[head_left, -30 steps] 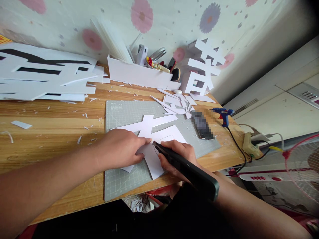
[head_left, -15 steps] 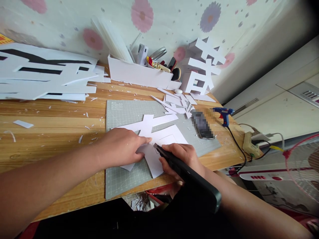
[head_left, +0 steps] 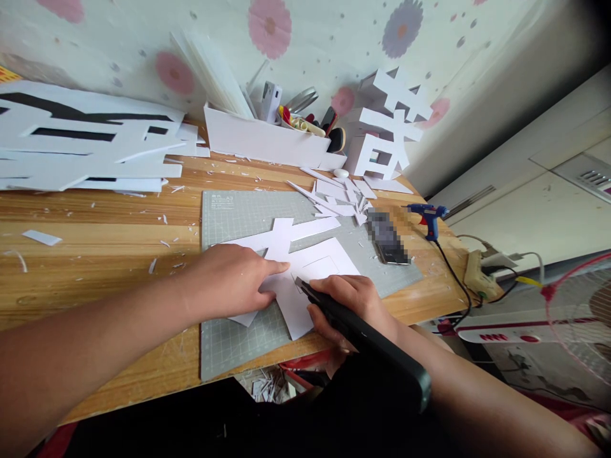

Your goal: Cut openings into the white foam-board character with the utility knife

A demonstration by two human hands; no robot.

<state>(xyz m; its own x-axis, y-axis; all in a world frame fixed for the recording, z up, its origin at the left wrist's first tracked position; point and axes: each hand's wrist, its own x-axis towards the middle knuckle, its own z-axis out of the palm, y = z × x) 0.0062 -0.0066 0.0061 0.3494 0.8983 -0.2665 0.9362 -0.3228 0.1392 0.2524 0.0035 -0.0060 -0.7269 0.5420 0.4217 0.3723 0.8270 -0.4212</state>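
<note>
My right hand (head_left: 356,302) is wrapped round a large black utility knife (head_left: 365,340), its tip at a pencilled outline on a white foam board piece (head_left: 317,264). My left hand (head_left: 238,280) lies flat on the board, index finger and thumb stretched apart, just left of the blade. Behind that hand is a cut white cross-shaped piece (head_left: 281,235). All of this lies on a grey-green cutting mat (head_left: 233,213) marked with a grid. What lies under my left palm is hidden.
White offcuts (head_left: 338,194) and a phone (head_left: 389,238) lie at the mat's back right. A blue glue gun (head_left: 429,219) with a cord rests beyond. A tool box (head_left: 267,140), a white cut-out character (head_left: 384,127) and stacked cut boards (head_left: 95,159) line the back.
The knife's rear end has swung slightly right and down, while its tip has barely moved along the board. My left hand keeps its place.
</note>
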